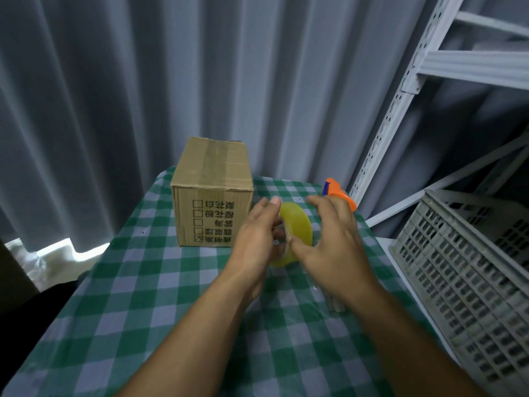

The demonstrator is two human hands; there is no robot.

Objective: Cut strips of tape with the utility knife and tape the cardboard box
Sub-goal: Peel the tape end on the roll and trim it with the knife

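A brown cardboard box (211,193) stands at the far left of the table, with tape along its top seam and printed characters on its near side. Just right of it I hold a yellowish roll of clear tape (297,227) upright above the table. My left hand (257,242) grips the roll from the left with fingers through its core. My right hand (332,239) pinches the tape at the roll's near edge, and a clear strip hangs under that hand. An orange utility knife (339,193) with a blue slider lies behind my right hand, partly hidden.
The table wears a green and white checked cloth (177,310). A grey slatted plastic crate (469,270) leans at the right edge. A white metal shelf frame (400,104) rises behind it. Grey curtains (114,96) hang at the back.
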